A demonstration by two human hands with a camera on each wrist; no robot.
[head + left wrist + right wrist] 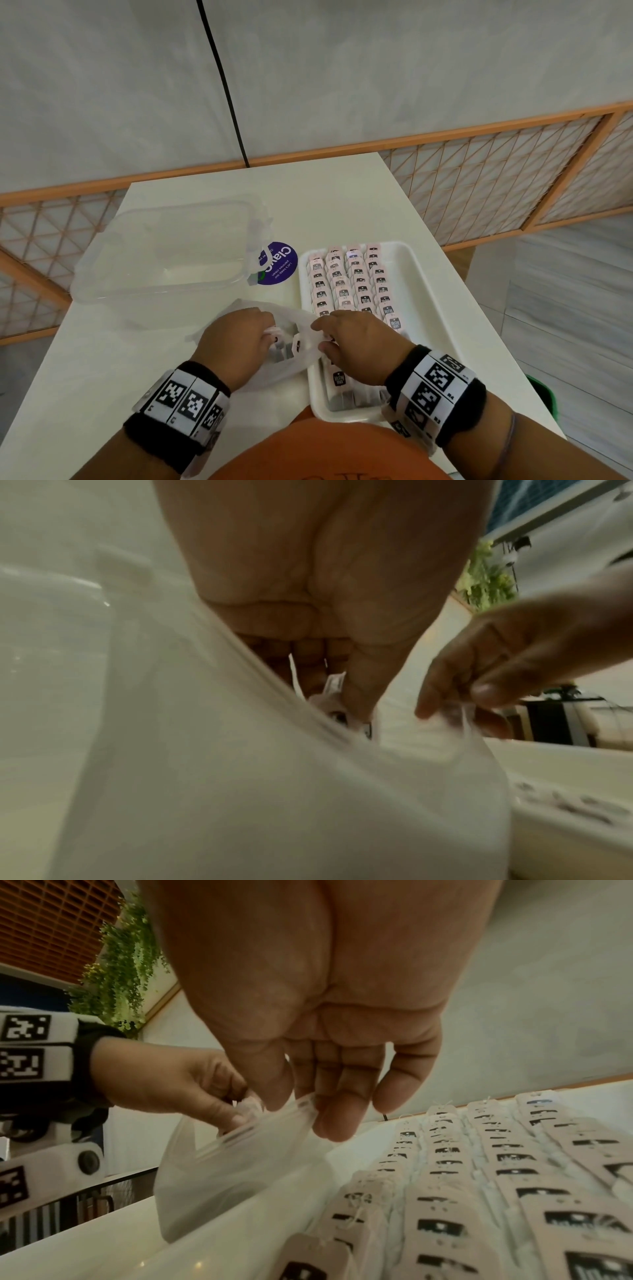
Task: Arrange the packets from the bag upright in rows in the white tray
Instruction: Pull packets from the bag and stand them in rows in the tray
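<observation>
Head view shows the person working at the near edge of a white table (342,192), with a thin translucent bag (294,363) lying just left of the white tray (421,294). The right hand (359,346) pinches the bag's rim between thumb and forefinger, its other fingers hanging loosely, and lifts that edge, apparently to keep the mouth open. The left hand (236,342) reaches into that mouth; the left wrist view shows its thumb and fingers closed on a pale pink packet (334,688) at the opening. More packets show dimly through the plastic, so the bag is not yet empty.

Most of the tray is filled with four rows of packets (349,284) standing on edge, tags up, packed closely, which likely keeps them from tipping. A few grey packets lie at the tray's near end under the right wrist; whether they stand or lie flat cannot be told. The tray's right side is bare. Holding the bag against the tray keeps each transfer short.

Left of the tray sit a clear plastic container (164,246) and a round purple sticker (279,262).
</observation>
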